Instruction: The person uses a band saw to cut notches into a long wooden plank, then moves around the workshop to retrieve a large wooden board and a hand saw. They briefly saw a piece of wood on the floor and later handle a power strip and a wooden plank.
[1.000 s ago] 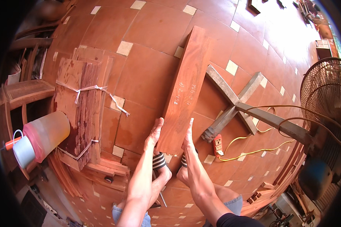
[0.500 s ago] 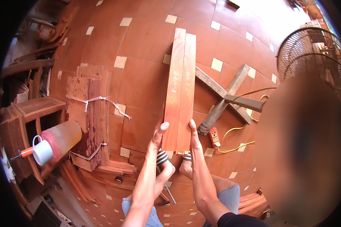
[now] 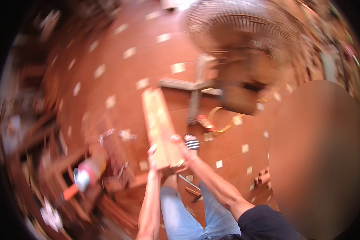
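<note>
Two long reddish wooden boards (image 3: 159, 124) lie side by side in my grip, held out in front of me over the tiled floor. My left hand (image 3: 152, 157) is closed on their left edge near the close end. On the opposite edge, my right hand (image 3: 181, 147) grips the same pair, thumb on top. The boards point away from me and lean to the left. Motion blurs the scene, and the undersides of the boards and the fingers there are hidden.
A big fan (image 3: 244, 30) stands at the far right, near a metal cross-shaped base (image 3: 195, 86). An orange power strip (image 3: 205, 123) with a yellow cord lies beside it. At left are a plastic jug (image 3: 93, 170) and a tied wood stack (image 3: 118, 154); a hammer (image 3: 194, 195) lies near my legs.
My view has turned to the right, so the fan and metal base appear further left. Both hands still hold the boards, which have swung to a leftward slant.
</note>
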Action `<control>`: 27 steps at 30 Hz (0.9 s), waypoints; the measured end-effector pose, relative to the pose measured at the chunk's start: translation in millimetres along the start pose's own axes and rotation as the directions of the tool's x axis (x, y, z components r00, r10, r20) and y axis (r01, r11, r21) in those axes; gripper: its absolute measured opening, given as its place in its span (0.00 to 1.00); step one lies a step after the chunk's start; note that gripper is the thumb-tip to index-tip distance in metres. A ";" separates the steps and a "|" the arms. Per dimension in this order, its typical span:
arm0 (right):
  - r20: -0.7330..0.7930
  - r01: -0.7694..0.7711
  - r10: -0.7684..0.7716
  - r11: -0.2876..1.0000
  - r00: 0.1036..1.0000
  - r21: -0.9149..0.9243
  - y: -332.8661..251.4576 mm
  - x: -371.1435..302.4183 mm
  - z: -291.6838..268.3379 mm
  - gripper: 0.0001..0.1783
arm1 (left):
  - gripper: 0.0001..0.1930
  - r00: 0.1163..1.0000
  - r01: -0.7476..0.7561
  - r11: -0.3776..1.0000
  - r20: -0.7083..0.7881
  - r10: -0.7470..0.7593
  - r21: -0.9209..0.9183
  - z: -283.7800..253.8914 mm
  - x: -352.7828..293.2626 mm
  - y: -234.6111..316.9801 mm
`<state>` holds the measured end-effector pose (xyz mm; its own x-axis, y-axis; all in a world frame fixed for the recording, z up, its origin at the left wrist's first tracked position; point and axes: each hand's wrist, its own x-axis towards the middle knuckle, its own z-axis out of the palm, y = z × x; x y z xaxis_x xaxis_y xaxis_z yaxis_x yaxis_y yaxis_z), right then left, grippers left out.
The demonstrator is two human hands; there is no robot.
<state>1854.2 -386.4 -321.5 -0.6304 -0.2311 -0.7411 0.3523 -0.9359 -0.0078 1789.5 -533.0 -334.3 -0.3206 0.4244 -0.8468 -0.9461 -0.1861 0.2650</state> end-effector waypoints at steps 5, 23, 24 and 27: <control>-0.017 0.006 -0.006 1.000 1.000 0.029 42.8 -82.3 3.0 0.49 | 0.40 0.978 0.209 0.974 -0.017 -0.208 0.088 32.5 -100.4 -16.6; -0.279 0.378 -0.264 0.751 0.923 0.541 38.5 -532.4 -172.6 0.51 | 0.38 0.858 0.431 0.518 -0.157 -0.490 0.738 301.7 -236.2 -310.3; -0.289 0.400 -0.282 0.731 0.915 0.553 26.5 -558.7 -184.3 0.51 | 0.38 0.845 0.443 0.488 -0.168 -0.508 0.752 325.0 -236.0 -330.0; -0.334 0.478 -0.342 0.653 0.878 0.587 -17.3 -618.4 -221.3 0.51 | 0.38 0.812 0.451 0.327 -0.229 -0.537 0.831 435.6 -242.6 -395.3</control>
<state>2391.0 -168.5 -11.6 -0.4428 0.2060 -0.8727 -0.4774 -0.8780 0.0350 2221.6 -176.4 -32.6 0.2578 0.2414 -0.9355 -0.4912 0.8666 0.0882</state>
